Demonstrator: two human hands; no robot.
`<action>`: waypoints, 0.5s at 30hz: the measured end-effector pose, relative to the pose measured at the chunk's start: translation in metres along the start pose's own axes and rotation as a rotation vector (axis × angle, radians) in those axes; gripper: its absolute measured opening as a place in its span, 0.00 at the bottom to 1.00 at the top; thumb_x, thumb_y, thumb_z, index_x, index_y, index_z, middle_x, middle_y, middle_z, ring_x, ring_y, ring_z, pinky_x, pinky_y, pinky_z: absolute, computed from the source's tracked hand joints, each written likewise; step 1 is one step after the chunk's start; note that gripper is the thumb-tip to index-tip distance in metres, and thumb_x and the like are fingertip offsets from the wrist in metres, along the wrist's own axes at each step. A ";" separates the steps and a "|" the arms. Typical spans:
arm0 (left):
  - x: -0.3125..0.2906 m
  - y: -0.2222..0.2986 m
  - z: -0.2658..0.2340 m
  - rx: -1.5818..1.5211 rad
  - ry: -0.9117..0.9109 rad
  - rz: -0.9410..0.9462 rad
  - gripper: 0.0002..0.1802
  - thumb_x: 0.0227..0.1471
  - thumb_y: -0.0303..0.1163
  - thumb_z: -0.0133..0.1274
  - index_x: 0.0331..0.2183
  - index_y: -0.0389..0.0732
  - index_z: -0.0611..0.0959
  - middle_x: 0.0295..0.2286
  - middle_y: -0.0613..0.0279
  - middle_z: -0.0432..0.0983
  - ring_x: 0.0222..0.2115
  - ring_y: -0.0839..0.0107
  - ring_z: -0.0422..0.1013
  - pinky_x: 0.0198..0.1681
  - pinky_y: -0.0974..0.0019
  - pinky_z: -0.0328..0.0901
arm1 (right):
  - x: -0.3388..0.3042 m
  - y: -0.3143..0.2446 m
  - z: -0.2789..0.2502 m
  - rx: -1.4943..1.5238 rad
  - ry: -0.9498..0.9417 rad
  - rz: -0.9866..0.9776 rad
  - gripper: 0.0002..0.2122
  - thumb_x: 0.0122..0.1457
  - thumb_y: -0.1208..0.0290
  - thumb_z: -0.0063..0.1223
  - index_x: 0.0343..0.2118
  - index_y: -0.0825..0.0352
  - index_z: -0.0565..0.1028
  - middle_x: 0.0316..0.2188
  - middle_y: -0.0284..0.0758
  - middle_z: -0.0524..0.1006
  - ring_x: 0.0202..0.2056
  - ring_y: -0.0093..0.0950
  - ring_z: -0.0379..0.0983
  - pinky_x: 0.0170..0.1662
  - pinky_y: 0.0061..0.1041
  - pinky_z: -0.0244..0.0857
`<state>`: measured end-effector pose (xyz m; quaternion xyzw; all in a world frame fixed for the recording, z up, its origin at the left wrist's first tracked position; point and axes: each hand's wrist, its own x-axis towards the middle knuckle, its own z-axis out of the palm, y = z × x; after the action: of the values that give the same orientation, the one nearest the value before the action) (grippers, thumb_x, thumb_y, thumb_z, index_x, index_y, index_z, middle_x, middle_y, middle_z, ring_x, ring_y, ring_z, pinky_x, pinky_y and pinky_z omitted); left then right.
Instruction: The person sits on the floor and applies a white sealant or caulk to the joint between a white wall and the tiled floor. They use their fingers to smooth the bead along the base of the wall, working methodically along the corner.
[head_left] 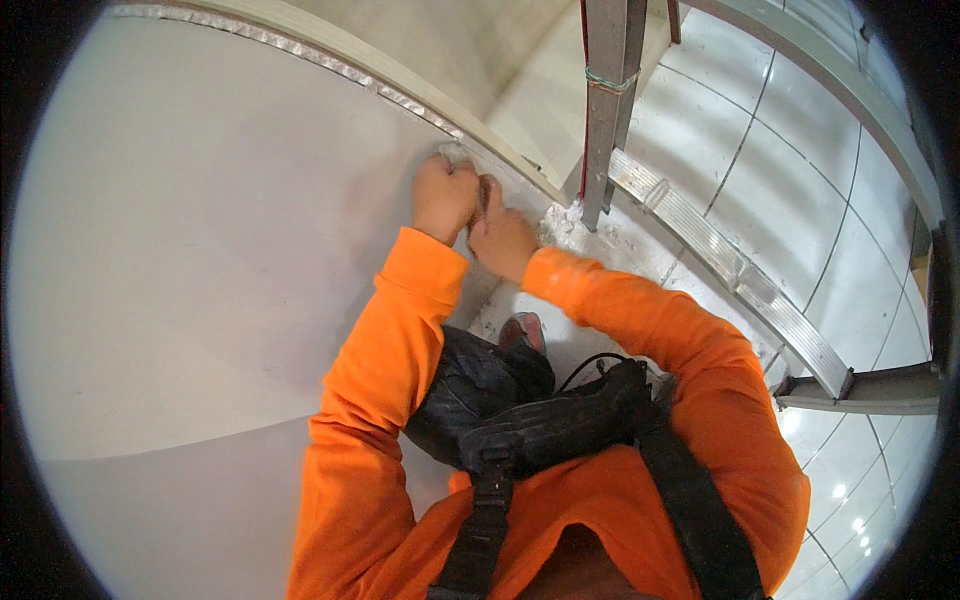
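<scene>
My left hand (442, 198) is closed, its knuckles against the edge of a large pale wall board (230, 240). Close beside it, my right hand (503, 240) is closed too, with its thumb side toward the left hand. Something small and dark shows between the two hands, but its kind cannot be made out. A whitish crumbly clump (453, 152) sits just beyond my left fingers. From there a rough strip of white filler (300, 50) runs up and left along the board's edge, beside a cream-coloured trim (400, 80).
To the right stands a metal ladder (610, 90) with a ribbed aluminium step (740, 270). White tiles with dark joints (790, 160) cover the floor. White debris (570, 230) lies by the ladder's foot. My foot (523, 332) shows below my hands.
</scene>
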<state>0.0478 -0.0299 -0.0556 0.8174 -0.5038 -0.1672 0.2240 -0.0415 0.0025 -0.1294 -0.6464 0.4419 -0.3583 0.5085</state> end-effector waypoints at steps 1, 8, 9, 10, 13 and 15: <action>0.001 0.003 -0.001 -0.044 0.019 0.014 0.19 0.52 0.37 0.48 0.31 0.27 0.78 0.27 0.35 0.75 0.30 0.43 0.72 0.35 0.54 0.65 | 0.003 0.001 0.022 0.095 0.025 0.012 0.23 0.61 0.61 0.38 0.55 0.67 0.52 0.27 0.55 0.75 0.28 0.57 0.72 0.33 0.52 0.66; 0.004 -0.012 -0.016 -0.073 0.019 0.174 0.17 0.51 0.35 0.49 0.33 0.26 0.78 0.26 0.36 0.75 0.30 0.46 0.74 0.36 0.55 0.66 | 0.023 0.031 0.091 0.324 0.101 -0.335 0.27 0.62 0.65 0.39 0.59 0.66 0.42 0.34 0.59 0.74 0.35 0.60 0.71 0.37 0.49 0.65; 0.003 -0.013 -0.014 -0.058 0.016 0.191 0.18 0.51 0.35 0.49 0.33 0.27 0.77 0.27 0.36 0.75 0.30 0.47 0.74 0.36 0.55 0.66 | 0.018 0.028 0.081 0.377 0.072 -0.208 0.28 0.62 0.64 0.39 0.59 0.66 0.42 0.36 0.59 0.73 0.37 0.60 0.70 0.39 0.49 0.65; -0.002 -0.013 -0.018 -0.074 -0.032 0.120 0.18 0.51 0.35 0.49 0.33 0.26 0.77 0.27 0.36 0.75 0.30 0.46 0.74 0.36 0.54 0.66 | 0.008 0.004 0.054 0.422 -0.011 0.005 0.28 0.62 0.63 0.39 0.60 0.66 0.41 0.38 0.60 0.73 0.40 0.59 0.70 0.42 0.49 0.64; -0.019 0.021 -0.024 -0.070 -0.131 0.089 0.19 0.50 0.36 0.49 0.34 0.26 0.77 0.27 0.36 0.75 0.31 0.43 0.73 0.36 0.53 0.66 | 0.003 0.011 0.008 0.369 -0.132 0.222 0.28 0.63 0.57 0.36 0.61 0.63 0.46 0.46 0.61 0.69 0.49 0.56 0.66 0.51 0.47 0.60; -0.030 0.032 -0.014 -0.003 -0.122 0.235 0.20 0.50 0.37 0.50 0.34 0.27 0.77 0.27 0.37 0.75 0.31 0.42 0.73 0.35 0.52 0.66 | 0.003 0.037 -0.016 0.351 -0.131 0.085 0.24 0.65 0.54 0.32 0.60 0.62 0.53 0.46 0.54 0.71 0.50 0.51 0.67 0.52 0.42 0.60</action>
<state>0.0179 -0.0121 -0.0253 0.7406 -0.6085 -0.1901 0.2123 -0.0627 -0.0092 -0.1619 -0.5505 0.3653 -0.3654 0.6557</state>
